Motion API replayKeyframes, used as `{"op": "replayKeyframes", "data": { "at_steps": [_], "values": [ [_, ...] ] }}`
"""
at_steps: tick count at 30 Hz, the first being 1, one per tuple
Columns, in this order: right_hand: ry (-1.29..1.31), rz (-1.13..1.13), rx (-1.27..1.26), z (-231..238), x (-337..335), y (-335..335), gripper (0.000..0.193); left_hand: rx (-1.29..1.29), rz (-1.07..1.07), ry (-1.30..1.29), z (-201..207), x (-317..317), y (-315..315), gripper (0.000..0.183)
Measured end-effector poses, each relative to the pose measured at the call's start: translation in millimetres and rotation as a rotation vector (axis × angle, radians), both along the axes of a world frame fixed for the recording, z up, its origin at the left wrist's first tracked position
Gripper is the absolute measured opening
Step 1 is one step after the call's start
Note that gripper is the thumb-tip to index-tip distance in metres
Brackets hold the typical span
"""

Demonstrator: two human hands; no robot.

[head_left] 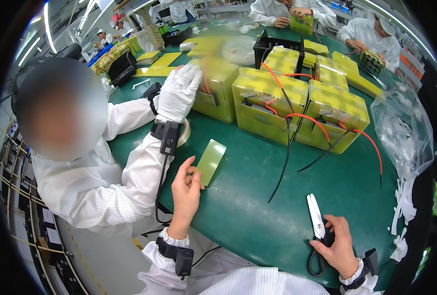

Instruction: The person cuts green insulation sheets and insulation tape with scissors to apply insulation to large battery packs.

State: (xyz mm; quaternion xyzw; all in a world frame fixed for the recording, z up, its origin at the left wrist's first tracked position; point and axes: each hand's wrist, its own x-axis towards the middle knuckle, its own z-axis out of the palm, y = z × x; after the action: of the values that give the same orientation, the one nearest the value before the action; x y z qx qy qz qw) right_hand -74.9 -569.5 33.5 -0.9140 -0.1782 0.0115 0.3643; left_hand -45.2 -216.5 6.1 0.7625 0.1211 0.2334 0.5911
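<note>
My left hand [186, 189] pinches a small rectangular yellow-green sheet [211, 162] by its lower edge, between the thumb and the fingers. The sheet is tilted above the green table [248, 211], its surface glossy. Low on the right, my right hand [339, 246] is closed around the black handles of a pair of scissors [316, 216]. The white blades point away from me and look closed. Beyond both hands stand yellow-wrapped battery packs [267, 105] with red and black wires, some wire ends lying on the table towards me.
At my left a co-worker's white-gloved hand [179, 93] touches another yellow pack [218, 88]. A tape roll [184, 132] lies under that person's forearm. A black crate [277, 44] stands behind the packs. Clear plastic bags [403, 128] and white scraps [403, 206] line the right edge.
</note>
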Motion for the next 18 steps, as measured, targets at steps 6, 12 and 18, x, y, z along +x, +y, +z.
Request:
{"op": "replayKeyframes", "data": {
  "at_steps": [6,12,18],
  "values": [
    [0.004,0.015,-0.022,2.1,0.1,1.3,0.059,0.024,-0.009,0.033,-2.3,0.6,0.7,0.036],
    [0.068,-0.037,0.001,1.7,0.5,0.7,0.062,0.024,-0.012,0.03,-5.3,2.8,-0.7,0.036],
    [0.059,-0.036,0.0,1.9,1.1,1.4,0.063,0.044,-0.014,0.033,-4.9,1.8,0.7,0.037]
  ]
}}
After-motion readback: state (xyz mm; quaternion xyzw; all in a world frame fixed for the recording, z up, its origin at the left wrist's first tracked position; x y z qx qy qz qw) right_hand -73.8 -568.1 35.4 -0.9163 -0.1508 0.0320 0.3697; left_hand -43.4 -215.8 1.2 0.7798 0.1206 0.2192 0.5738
